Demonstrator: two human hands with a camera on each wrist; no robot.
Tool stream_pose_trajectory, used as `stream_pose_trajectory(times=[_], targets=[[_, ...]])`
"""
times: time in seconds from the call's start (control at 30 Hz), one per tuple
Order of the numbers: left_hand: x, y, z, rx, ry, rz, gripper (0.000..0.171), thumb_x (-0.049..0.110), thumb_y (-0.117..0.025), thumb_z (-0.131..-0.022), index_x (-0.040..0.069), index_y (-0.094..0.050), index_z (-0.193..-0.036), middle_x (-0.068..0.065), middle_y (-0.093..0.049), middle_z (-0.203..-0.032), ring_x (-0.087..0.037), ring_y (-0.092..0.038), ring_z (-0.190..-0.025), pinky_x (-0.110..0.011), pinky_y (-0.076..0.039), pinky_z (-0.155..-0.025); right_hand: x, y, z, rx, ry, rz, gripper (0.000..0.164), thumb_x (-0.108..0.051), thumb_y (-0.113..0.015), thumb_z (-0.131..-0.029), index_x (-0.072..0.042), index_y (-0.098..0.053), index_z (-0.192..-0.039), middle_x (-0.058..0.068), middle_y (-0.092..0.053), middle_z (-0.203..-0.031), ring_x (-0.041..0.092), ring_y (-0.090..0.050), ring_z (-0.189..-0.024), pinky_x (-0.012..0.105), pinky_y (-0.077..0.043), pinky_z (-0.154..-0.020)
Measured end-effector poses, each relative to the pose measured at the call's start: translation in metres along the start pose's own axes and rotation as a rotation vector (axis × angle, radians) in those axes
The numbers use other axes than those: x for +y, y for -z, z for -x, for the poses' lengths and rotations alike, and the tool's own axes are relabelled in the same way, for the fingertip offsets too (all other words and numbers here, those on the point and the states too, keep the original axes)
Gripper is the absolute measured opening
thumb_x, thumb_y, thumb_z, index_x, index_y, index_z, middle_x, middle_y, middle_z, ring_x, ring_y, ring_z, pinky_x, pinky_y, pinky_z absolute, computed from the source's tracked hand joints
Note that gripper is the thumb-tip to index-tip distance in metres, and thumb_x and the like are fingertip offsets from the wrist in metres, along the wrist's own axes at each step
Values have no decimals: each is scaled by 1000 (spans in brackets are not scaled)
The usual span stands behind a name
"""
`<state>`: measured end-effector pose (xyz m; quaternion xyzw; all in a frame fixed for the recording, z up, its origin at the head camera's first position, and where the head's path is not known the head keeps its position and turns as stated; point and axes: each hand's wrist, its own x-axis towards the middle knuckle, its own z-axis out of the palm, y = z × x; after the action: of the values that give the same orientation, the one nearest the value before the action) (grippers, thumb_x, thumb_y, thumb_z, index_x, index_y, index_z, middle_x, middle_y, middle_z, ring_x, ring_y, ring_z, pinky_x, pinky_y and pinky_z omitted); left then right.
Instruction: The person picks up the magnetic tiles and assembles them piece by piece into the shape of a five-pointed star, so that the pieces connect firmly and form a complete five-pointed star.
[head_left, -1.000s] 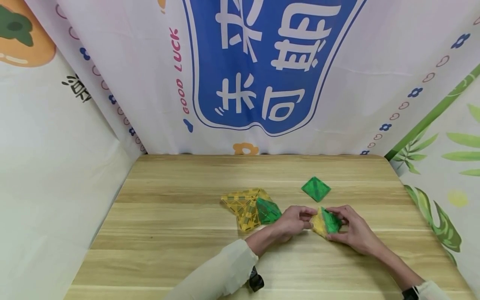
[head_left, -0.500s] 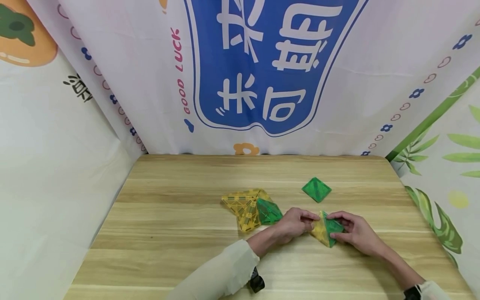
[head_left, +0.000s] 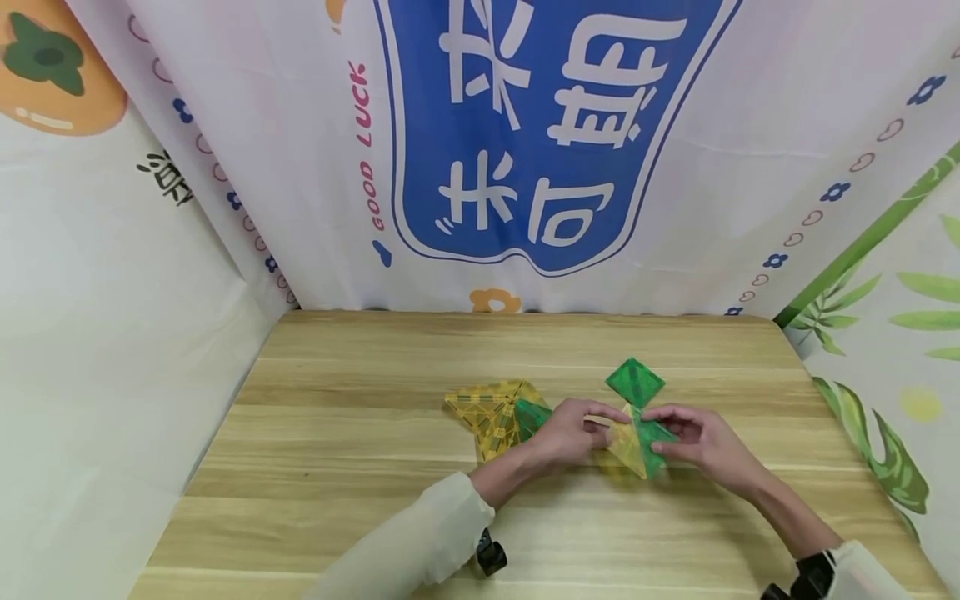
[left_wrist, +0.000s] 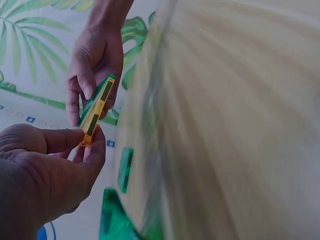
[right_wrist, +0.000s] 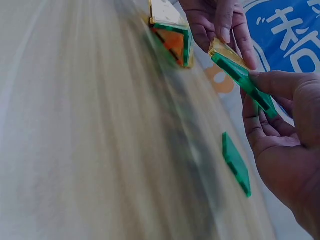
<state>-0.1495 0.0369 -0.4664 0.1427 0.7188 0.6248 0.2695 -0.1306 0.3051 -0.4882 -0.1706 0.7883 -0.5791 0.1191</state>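
Note:
Over the right half of the table, my left hand pinches a translucent yellow triangular magnetic tile between thumb and fingers. My right hand pinches a green magnetic tile, which meets the yellow one along an edge. Seen from the left wrist, the yellow tile lies against the green one at a slant, both held up off the wood. In the right wrist view the green tile is gripped near its edge, its far face hidden.
A loose green diamond-shaped tile lies just beyond the hands. Left of them stands a pointed yellow tile structure with a green section, partly covered by the left hand. A printed cloth hangs behind the wooden table.
Both hands have shifted slightly left with the joined yellow and green tiles, which have tilted. The left hand now covers more of the structure's green part. The loose green tile stays put.

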Motion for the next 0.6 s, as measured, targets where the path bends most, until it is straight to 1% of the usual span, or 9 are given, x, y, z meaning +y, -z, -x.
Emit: stream_pose_trajectory(times=[0.1, 0.17, 0.2, 0.3, 0.4, 0.5, 0.6], targets=[[3, 13, 3, 15, -2, 2, 37, -6, -63, -100, 16, -79, -124, -1, -65, -143, -14, -70, -114, -36, -58, -76, -8, -4, -11, -11, -27, 0, 42, -8, -77, -97, 2, -65, -135, 21, -63, -133, 12, -69, -114, 28, -61, -91], [6, 22, 6, 27, -13, -8, 36, -6, -63, -100, 15, -78, -124, -2, -67, -141, -16, -70, -116, -39, -61, -85, -14, -7, -19, -14, -43, 11, 41, -11, -77, -97, 0, -66, -135, 23, -62, -134, 11, -68, -114, 28, -61, -90], [7, 27, 7, 34, -16, -6, 35, -6, -63, -100, 14, -78, -124, -2, -67, -140, -18, -70, -117, -42, -61, -93, -16, -9, -24, -18, -38, 10, 41, -11, -77, -97, -1, -66, -135, 22, -61, -135, 11, -68, -114, 28, -61, -90], [10, 41, 9, 46, -30, -17, 32, -5, -63, -102, 12, -78, -124, -4, -67, -141, -23, -68, -122, -44, -59, -100, -20, -14, -39, -45, -14, -1, 41, -9, -77, -97, 1, -66, -135, 23, -61, -136, 13, -68, -116, 29, -61, -91], [12, 57, 11, 56, -37, -25, 29, -4, -63, -102, 9, -78, -123, -7, -66, -142, -26, -67, -124, -45, -58, -102, -24, -19, -55, -68, -9, -24, 42, -9, -77, -97, 2, -65, -136, 23, -62, -135, 16, -69, -114, 30, -62, -90], [14, 74, 11, 70, -36, -55, 29, -3, -63, -103, 9, -77, -124, -8, -66, -141, -26, -67, -123, -43, -59, -101, -29, -26, -71, -80, -21, -50, 43, -9, -78, -96, 0, -65, -136, 21, -64, -134, 16, -70, -113, 29, -62, -91], [13, 92, 12, 86, -48, -76, 28, -3, -63, -103, 6, -77, -125, -10, -68, -139, -26, -68, -121, -40, -60, -99, -33, -35, -88, -91, -14, -69, 44, -10, -79, -96, -1, -66, -137, 21, -64, -137, 18, -69, -116, 29, -61, -92]])
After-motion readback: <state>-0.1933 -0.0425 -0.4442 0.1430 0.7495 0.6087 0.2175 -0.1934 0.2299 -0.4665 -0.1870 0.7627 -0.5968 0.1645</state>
